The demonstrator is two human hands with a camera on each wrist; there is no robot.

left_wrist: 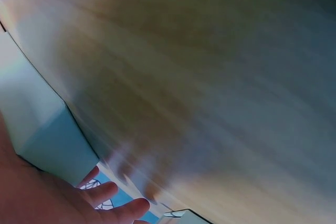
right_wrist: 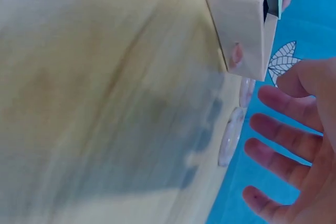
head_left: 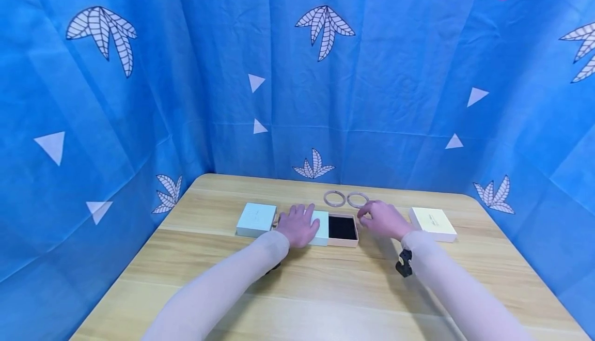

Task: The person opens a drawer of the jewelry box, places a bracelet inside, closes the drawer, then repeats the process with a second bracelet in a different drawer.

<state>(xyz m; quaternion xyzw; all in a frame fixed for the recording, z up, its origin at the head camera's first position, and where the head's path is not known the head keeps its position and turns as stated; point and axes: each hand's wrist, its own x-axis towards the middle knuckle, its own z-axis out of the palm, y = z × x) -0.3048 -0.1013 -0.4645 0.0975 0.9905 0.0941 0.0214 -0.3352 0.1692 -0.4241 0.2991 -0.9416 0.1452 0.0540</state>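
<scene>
The left hand [head_left: 297,226] rested on the mint sleeve [head_left: 323,233], fingers spread — the right hand [head_left: 383,219], fingers loosely bent and apart, hung near the protruding pink drawer [head_left: 344,243].

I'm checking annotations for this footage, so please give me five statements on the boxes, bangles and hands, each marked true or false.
1. Two bangles lie side by side on the wooden table. True.
2. The right hand grips a bangle. False: the right hand holds nothing.
3. The left hand lies over the middle, mint-green box. True.
4. That box's drawer is fully shut. False: the pink drawer is partly out, showing its black lining.
5. A yellow-topped box sits to the right of the right hand. True.
</scene>
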